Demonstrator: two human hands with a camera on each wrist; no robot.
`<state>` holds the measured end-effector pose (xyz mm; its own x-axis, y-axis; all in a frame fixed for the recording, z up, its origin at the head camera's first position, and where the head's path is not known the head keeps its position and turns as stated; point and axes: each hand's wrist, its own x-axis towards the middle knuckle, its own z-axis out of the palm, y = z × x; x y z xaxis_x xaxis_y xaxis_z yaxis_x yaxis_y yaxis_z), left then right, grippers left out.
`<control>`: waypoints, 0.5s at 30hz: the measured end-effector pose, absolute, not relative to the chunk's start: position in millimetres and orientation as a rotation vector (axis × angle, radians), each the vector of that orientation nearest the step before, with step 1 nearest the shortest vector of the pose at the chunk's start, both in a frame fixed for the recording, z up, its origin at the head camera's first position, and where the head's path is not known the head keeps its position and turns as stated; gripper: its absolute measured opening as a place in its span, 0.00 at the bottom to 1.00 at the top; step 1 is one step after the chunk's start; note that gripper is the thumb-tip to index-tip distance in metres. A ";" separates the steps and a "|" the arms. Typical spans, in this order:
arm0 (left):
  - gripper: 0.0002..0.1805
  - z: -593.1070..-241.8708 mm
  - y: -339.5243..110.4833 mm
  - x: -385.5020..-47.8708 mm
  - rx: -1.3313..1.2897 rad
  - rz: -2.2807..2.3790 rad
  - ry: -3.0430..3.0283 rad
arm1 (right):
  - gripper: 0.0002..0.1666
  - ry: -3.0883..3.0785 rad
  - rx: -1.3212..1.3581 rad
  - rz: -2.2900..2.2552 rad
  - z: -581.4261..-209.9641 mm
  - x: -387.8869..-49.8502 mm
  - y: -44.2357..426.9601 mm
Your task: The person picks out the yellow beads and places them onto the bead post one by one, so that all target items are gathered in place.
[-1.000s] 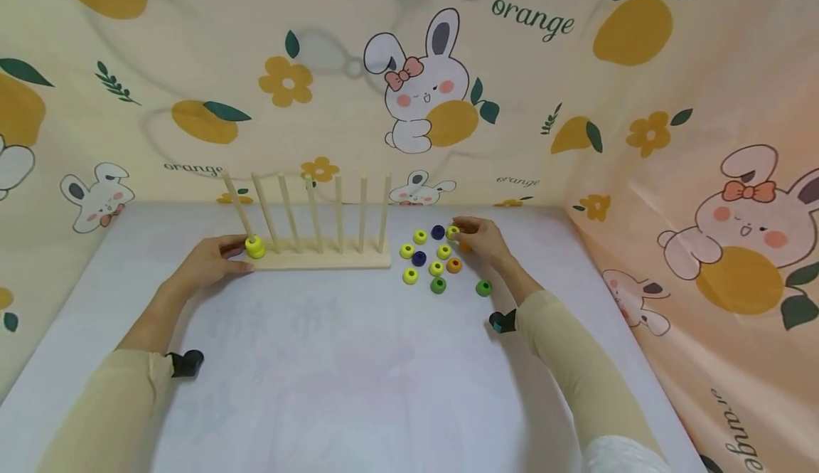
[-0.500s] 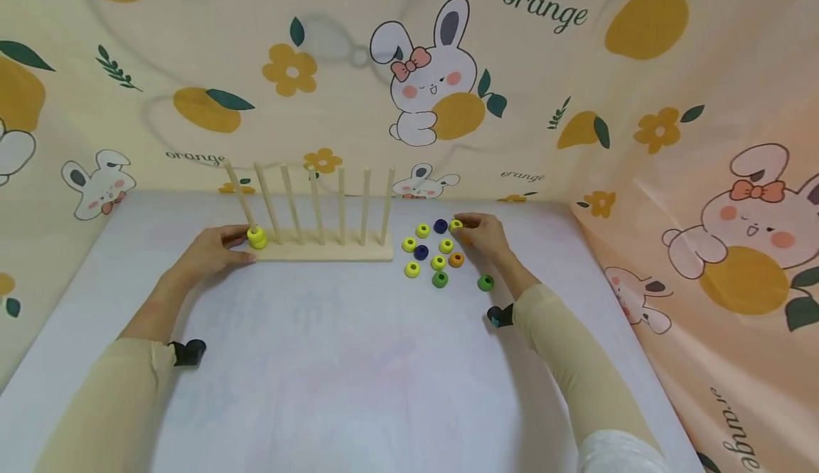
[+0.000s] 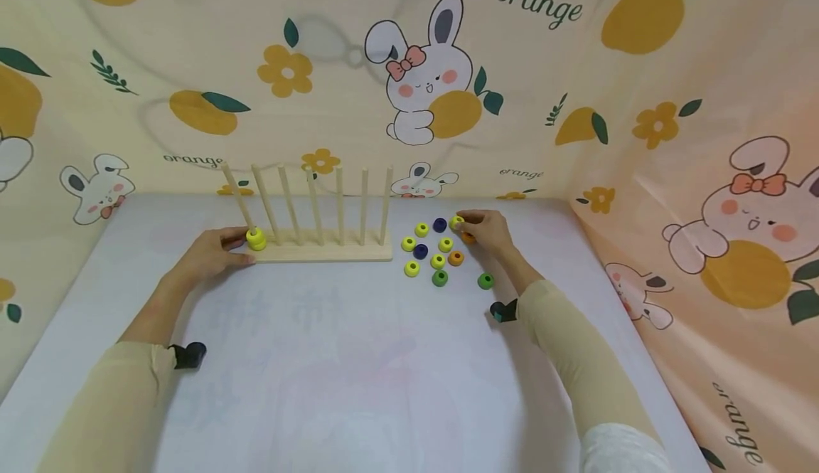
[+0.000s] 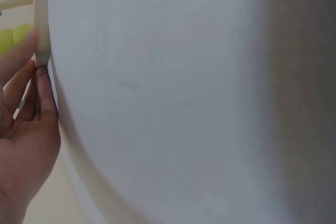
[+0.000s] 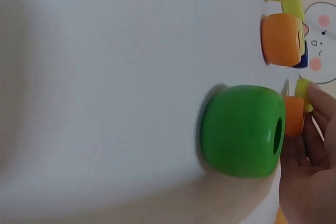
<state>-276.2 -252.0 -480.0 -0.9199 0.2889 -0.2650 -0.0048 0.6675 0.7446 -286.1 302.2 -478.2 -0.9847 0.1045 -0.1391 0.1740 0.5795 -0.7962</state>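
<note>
At the left in the head view, my left hand (image 3: 207,256) grips the end of a wooden peg rack (image 3: 326,253) between thumb and fingers. The rack has a row of upright pegs. Yellow beads (image 3: 257,239) are stacked low on its leftmost peg, close to my fingers. My right hand (image 3: 493,235) pinches a yellow bead (image 3: 457,222) at the far side of the loose beads. An orange bead (image 3: 469,238) lies partly hidden under that hand. In the right wrist view, a green bead (image 5: 241,131) looms large in front of the right hand (image 5: 310,174).
Several loose yellow beads (image 3: 412,268) lie right of the rack, among dark blue beads (image 3: 420,251), green beads (image 3: 439,278) and another orange bead (image 3: 456,258). A printed cloth (image 3: 320,60) rises behind the white table (image 3: 333,359).
The head view has shifted slightly. My right fingers and the pinched yellow bead have barely moved, and more of the orange bead beneath shows. The left hand stays on the rack.
</note>
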 end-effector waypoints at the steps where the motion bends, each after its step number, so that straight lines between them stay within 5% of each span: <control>1: 0.45 -480.1 -251.7 -276.1 0.224 1.132 2.521 | 0.21 2.723 0.239 -1.392 -477.6 -285.7 303.0; 15: 0.42 -478.1 -252.1 -271.3 0.226 1.165 2.526 | 0.20 2.810 0.072 -1.542 -452.2 -279.4 300.2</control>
<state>-271.3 -252.1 -478.1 -0.9265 0.2854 -0.2453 -0.0014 0.6493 0.7605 -279.4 300.2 -452.2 -0.9969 0.0705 0.0348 0.0085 0.5368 -0.8437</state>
